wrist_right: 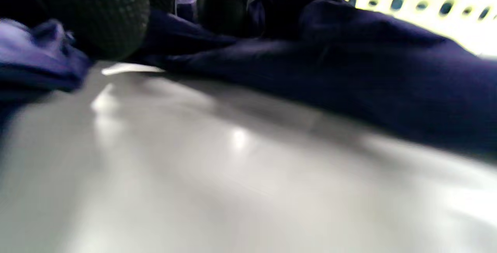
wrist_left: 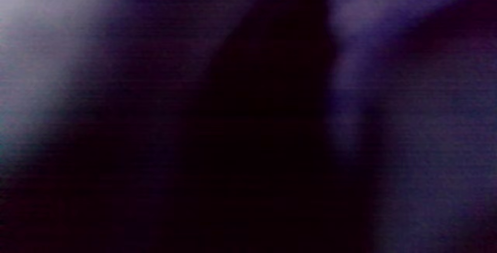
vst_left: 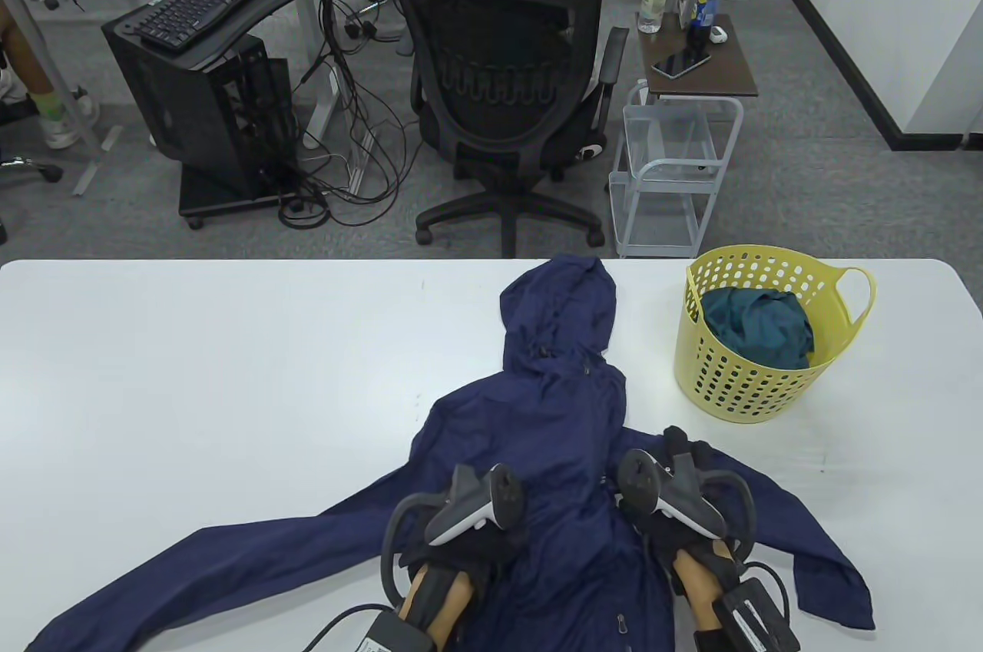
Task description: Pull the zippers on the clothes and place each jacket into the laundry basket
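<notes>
— What do you see from the table view?

— My left hand [vst_left: 468, 529] lies on the navy jacket [vst_left: 553, 452], low on its left front panel, with the tracker on its back hiding the fingers. My right hand [vst_left: 680, 483] is on the right front panel, just beside the centre seam, fingertips pointing toward the hood. Whether either hand pinches the cloth or only presses on it, I cannot tell from here. Both forearms come in from the bottom edge, roughly parallel. The jacket is spread flat on the white surface [vst_left: 230, 375], sleeves out to both sides, hood toward the far edge. The yellow laundry basket [vst_left: 756, 391] stands upright near the far right, apart from the jacket, with a teal garment [vst_left: 756, 329] inside.

— And the left wrist view?

— Almost nothing: dark, blurred navy cloth filling the frame, pressed close to the lens. My fingers cannot be made out.

— The right wrist view?

— The camera sits low over the surface [wrist_right: 233, 175]. My gloved fingers [wrist_right: 223, 0] hang from the top edge down onto the folds of the jacket [wrist_right: 349, 59]. The thumb looks to touch a bunched fold at the left, but the grip is too blurred to judge. The basket's [wrist_right: 407, 0] perforated wall shows behind.
</notes>
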Demonstrator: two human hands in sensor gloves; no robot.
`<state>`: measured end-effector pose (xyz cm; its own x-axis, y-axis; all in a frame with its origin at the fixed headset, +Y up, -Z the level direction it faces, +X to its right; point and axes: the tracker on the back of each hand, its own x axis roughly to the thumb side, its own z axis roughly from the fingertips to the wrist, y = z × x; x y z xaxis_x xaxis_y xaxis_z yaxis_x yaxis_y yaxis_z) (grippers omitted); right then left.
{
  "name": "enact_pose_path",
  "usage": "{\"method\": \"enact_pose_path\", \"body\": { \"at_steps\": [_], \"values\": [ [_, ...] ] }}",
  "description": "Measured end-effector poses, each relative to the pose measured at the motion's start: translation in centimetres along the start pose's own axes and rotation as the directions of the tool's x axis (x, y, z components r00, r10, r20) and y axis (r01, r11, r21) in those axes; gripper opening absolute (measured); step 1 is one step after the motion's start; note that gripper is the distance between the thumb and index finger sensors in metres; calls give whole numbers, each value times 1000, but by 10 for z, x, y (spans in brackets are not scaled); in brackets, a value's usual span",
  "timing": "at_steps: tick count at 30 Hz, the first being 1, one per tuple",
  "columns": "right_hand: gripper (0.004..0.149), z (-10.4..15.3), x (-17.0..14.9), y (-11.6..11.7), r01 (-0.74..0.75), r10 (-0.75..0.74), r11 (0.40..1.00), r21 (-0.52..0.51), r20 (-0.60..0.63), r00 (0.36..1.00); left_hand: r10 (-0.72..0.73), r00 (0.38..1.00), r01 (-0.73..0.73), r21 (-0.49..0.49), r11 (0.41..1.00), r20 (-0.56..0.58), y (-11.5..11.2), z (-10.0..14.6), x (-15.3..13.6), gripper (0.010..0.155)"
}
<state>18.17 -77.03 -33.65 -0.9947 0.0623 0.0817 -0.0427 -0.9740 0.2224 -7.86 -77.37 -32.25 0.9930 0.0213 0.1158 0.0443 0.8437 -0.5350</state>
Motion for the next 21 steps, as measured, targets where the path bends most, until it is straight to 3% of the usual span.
{"method": "enact_pose_path", "body": {
  "at_steps": [4, 7, 10, 13, 15, 17, 21],
  "values": [
    [59, 12, -2, 7, 135, -139, 978, 162, 14, 990, 64, 995, -65, -14, 998, -82, -1, -2, -32, 67],
    [70, 21, -7, 7, 176, -178, 966, 190, -7, 984, 115, 986, -118, -18, 993, -117, -1, -3, -54, 66],
    [68, 26, -22, 6, 289, -272, 936, 202, -107, 956, 160, 977, -164, -22, 986, -139, -2, -5, -70, 66],
    [66, 25, -46, 6, 310, -274, 941, 138, -230, 934, 183, 972, -189, -27, 982, -149, -3, -6, -79, 66],
    [65, 23, -73, 8, 326, -284, 943, 65, -354, 891, 198, 967, -206, -35, 978, -162, -4, -8, -85, 67],
    [65, 22, -96, 12, 332, -273, 941, 57, -447, 852, 203, 965, -211, -33, 977, -165, -4, -10, -88, 67],
    [65, 21, -124, 19, 380, -329, 925, -2, -509, 796, 188, 967, -195, -22, 981, -170, -6, -14, -90, 67]
  ]
}}
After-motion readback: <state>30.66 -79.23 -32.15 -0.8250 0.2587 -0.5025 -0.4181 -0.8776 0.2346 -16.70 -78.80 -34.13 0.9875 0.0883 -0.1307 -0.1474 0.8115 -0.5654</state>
